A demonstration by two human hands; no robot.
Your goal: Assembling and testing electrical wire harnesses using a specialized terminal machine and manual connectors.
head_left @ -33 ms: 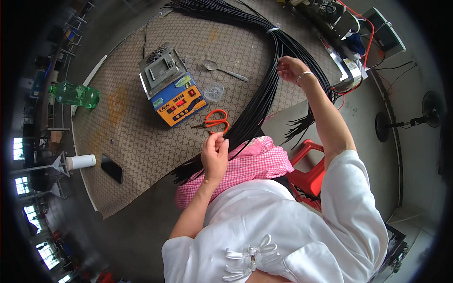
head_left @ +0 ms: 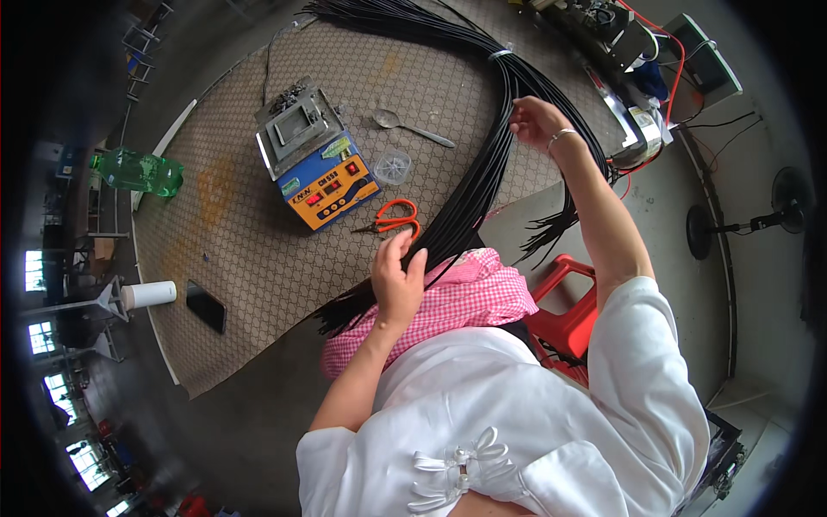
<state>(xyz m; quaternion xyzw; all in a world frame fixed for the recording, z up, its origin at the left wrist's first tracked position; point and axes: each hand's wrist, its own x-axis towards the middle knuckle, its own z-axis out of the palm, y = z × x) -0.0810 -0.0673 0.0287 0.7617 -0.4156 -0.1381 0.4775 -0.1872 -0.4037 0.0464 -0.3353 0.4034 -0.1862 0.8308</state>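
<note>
A thick bundle of black wires (head_left: 476, 189) curves across the table and down to my lap, bound near the top by a white tie (head_left: 500, 54). My left hand (head_left: 398, 280) is at the bundle's lower part, thumb apart from the fingers, with nothing visible held. Just beyond its fingertips lie orange-handled scissors (head_left: 398, 221). My right hand (head_left: 537, 123), a bracelet at its wrist, is at the bundle's upper part. Its fingers are curled in against the wires; whatever is between them is hidden. Pink checked cloth (head_left: 487, 289) covers my lap under the wires.
Left of the bundle are a blue-and-orange solder pot (head_left: 332, 189), a spoon (head_left: 413, 127) and a clear round dish (head_left: 393, 167). Further left are a green bottle (head_left: 142, 171), a phone (head_left: 206, 307) and a white cup (head_left: 149, 295). A red stool (head_left: 564, 302) stands at right; machinery (head_left: 594, 30) beyond.
My left thumb and fingers have spread apart from a closer, pinched pose. My right hand stays by the wires, shifted very slightly.
</note>
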